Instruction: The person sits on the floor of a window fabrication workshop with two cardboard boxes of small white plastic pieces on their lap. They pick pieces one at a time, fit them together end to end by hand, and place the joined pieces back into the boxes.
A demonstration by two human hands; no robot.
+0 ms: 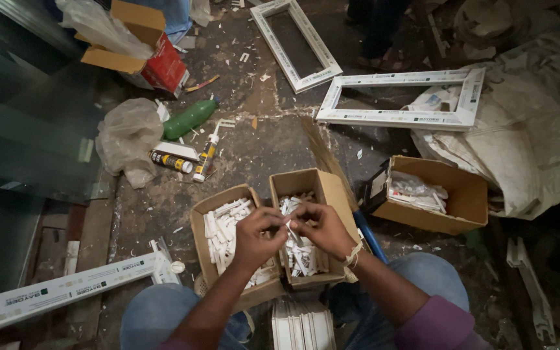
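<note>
Across the dusty concrete floor [260, 149] lies the clutter of a window-frame workshop, largest pieces farthest out: a crumpled grey tarp [539, 149] at the right, and two rectangular white plastic frames [400, 116], smooth and hollow, laid flat where they cannot tip. A long white profile strip [53, 297] rests at the lower left. Nearer, an open cardboard box [452, 198] holds bagged fittings, while sealant tubes [186, 162] and a green bottle [189, 118] lie beside a wrinkled plastic bag [128, 139].

Two narrow cardboard boxes sit side by side between the person's knees, seemingly within easy reach: the left box [221, 240] and the right box [322, 194], both filled with short white plastic pieces.

Above the right box, the left hand [257, 236] and right hand [322, 228] meet, fingers pinched together on one small white plastic piece [291, 227], held up close over the boxes.
</note>
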